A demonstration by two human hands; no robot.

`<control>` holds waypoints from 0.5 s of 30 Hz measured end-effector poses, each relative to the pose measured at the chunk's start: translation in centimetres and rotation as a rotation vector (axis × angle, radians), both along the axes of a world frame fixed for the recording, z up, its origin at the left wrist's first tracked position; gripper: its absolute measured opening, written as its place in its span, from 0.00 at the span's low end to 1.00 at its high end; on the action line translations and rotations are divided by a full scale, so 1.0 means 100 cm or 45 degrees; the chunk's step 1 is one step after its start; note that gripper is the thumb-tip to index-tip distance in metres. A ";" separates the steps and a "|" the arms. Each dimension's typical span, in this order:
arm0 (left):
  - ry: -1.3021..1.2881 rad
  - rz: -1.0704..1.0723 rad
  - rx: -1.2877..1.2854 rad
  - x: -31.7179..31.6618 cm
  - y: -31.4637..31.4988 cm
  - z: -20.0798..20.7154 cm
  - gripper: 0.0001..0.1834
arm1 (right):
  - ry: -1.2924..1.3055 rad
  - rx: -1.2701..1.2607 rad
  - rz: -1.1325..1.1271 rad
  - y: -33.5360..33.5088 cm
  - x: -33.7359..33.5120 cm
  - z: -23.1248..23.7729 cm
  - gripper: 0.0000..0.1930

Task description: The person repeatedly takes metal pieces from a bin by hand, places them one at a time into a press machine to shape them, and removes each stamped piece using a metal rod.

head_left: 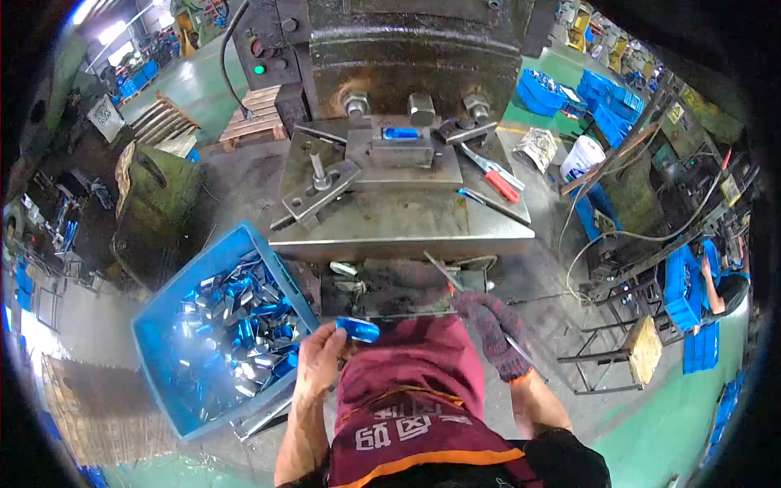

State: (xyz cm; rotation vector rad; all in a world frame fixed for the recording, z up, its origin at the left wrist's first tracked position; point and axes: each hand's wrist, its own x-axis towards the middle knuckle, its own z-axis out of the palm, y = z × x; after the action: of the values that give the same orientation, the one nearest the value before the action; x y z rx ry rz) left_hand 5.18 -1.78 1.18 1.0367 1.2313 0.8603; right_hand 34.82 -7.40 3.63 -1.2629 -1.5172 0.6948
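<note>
My bare left hand (pixel 320 358) pinches a small curved metal piece (pixel 358 329) with a shiny blue surface, just right of a blue bin. In a dark knitted glove, my right hand (pixel 492 333) is closed around a long thin metal rod (pixel 439 269), whose far end points at the press table. Ahead stands a press with a steel die (pixel 403 157) on its bed (pixel 399 224). Another blue piece (pixel 400 132) lies in the die. Pliers with red grips (pixel 500 184) rest on the bed at the die's right.
The blue bin (pixel 154 362) at left holds many blue and silver metal pieces. A bolt (pixel 318 168) and clamp stand on the bed's left. At right are a white bucket (pixel 582 154), a stool (pixel 643 351) and a hanging cable. Another person's arm (pixel 713 289) shows at far right.
</note>
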 end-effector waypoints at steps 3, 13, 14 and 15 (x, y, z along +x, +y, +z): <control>0.029 -0.024 0.161 -0.007 0.007 -0.004 0.12 | 0.080 -0.010 0.002 -0.002 -0.004 0.010 0.15; -0.077 0.078 0.103 0.004 0.009 -0.006 0.08 | 0.361 0.052 0.119 0.053 0.011 0.031 0.17; -0.073 0.085 0.075 0.003 0.007 -0.010 0.08 | 0.366 0.050 0.118 0.056 0.009 0.033 0.17; -0.068 0.093 0.046 0.004 0.008 -0.012 0.08 | 0.339 0.057 0.038 0.060 0.007 0.034 0.15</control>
State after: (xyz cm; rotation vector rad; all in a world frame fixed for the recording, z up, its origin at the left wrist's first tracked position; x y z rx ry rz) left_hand 5.57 -0.99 -0.05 0.9969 1.2186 0.9639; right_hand 35.52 -1.43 7.02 -1.0696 -1.3277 0.8101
